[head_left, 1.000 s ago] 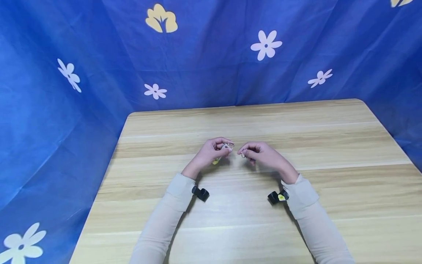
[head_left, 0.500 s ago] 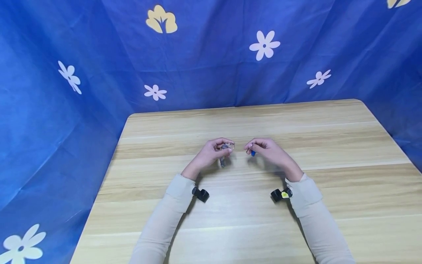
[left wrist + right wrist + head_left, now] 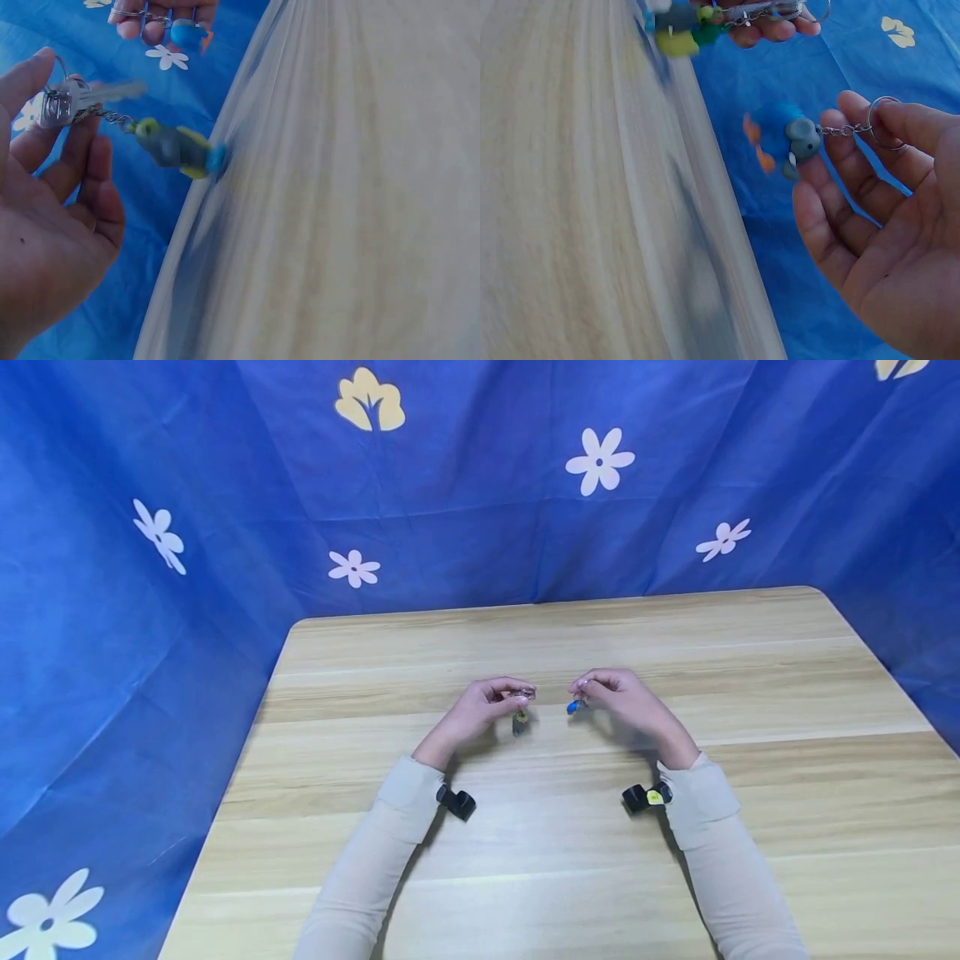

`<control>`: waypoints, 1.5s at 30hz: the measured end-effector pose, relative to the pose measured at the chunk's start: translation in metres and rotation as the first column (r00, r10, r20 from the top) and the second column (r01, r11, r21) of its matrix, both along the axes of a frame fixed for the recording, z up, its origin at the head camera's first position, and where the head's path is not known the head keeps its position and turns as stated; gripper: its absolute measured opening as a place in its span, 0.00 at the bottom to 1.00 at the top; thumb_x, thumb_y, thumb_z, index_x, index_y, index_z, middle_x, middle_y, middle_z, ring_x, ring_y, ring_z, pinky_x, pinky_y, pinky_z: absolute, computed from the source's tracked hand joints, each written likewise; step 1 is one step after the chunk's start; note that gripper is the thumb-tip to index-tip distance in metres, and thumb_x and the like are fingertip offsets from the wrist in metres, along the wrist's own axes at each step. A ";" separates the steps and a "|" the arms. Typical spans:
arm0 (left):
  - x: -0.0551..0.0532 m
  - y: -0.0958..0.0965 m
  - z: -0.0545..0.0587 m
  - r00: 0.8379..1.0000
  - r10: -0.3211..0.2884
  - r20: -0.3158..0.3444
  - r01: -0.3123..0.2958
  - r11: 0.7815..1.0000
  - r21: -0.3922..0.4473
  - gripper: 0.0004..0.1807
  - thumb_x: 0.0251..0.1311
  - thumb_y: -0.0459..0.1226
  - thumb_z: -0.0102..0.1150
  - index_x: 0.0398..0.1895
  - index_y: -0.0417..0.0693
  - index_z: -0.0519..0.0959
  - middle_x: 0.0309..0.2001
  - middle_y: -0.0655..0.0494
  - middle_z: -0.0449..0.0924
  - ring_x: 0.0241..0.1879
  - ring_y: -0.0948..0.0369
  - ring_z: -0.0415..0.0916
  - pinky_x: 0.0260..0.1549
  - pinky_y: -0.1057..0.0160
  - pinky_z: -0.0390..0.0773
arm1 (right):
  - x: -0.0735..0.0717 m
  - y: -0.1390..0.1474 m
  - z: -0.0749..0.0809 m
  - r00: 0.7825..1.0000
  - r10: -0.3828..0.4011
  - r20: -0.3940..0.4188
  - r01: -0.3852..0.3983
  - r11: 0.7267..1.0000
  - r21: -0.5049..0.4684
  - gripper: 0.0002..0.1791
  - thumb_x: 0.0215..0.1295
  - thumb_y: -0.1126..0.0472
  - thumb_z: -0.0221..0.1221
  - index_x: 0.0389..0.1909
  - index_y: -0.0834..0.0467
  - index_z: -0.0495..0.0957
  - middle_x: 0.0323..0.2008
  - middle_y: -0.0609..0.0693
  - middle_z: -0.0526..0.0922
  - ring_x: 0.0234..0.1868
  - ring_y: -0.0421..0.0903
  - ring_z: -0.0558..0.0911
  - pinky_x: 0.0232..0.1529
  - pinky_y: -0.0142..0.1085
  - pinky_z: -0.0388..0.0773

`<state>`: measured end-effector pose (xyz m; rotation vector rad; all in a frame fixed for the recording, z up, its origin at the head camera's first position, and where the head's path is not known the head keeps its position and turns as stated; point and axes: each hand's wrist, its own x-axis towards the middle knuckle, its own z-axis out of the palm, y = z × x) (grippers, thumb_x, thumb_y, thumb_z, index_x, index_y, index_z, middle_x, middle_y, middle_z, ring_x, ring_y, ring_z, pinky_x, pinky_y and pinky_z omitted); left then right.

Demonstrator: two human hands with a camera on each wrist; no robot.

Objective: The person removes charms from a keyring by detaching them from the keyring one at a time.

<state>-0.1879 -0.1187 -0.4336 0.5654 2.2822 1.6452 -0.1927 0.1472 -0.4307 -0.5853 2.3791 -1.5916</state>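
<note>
Left fingers (image 3: 71,154) pinch a keychain (image 3: 161,141), right fingers (image 3: 857,166) a keyring (image 3: 869,120) with, apparently, an elephant (image 3: 802,140).

— Holding what, in the left hand (image 3: 480,708)?
— Pinching a shiny metal piece (image 3: 525,693) between thumb and fingers, above a greenish trinket (image 3: 519,725) just under the fingertips.
— And in the right hand (image 3: 618,697)?
— Holding a blue trinket (image 3: 574,707), hung just below the fingertips, apart from the left hand.
— Held over what?
— Over a pale wooden table (image 3: 510,835), stretching beyond both hands to a blue curtain (image 3: 465,502) with white flowers.
— And behind the hands?
— Dressed in pale sleeves (image 3: 356,877), near each wrist a black device (image 3: 459,804).
</note>
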 end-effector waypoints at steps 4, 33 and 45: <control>-0.001 0.001 0.000 0.999 0.019 -0.032 -0.019 1.000 -0.002 0.17 0.63 0.37 0.59 0.54 0.42 0.79 0.49 0.48 0.80 0.38 0.64 0.72 0.40 0.68 0.72 | -0.002 0.005 0.000 0.999 -0.028 -0.030 0.030 0.998 0.054 0.17 0.74 0.59 0.48 0.47 0.65 0.81 0.48 0.61 0.83 0.43 0.35 0.81 0.49 0.26 0.75; -0.007 -0.003 0.005 0.997 -0.037 0.066 0.034 0.998 0.052 0.18 0.63 0.33 0.59 0.55 0.39 0.77 0.32 0.64 0.78 0.35 0.64 0.74 0.37 0.69 0.73 | -0.020 0.043 0.002 0.983 -0.139 0.117 0.125 0.985 0.118 0.17 0.73 0.59 0.48 0.51 0.66 0.77 0.22 0.49 0.72 0.24 0.39 0.71 0.29 0.33 0.73; -0.007 -0.005 0.007 0.983 -0.070 0.171 0.052 0.993 0.107 0.19 0.64 0.34 0.57 0.58 0.38 0.74 0.40 0.61 0.80 0.35 0.61 0.77 0.36 0.63 0.78 | -0.036 0.045 -0.006 0.965 -0.158 0.208 0.153 0.988 0.037 0.17 0.70 0.61 0.54 0.49 0.72 0.76 0.30 0.44 0.81 0.26 0.36 0.75 0.28 0.29 0.76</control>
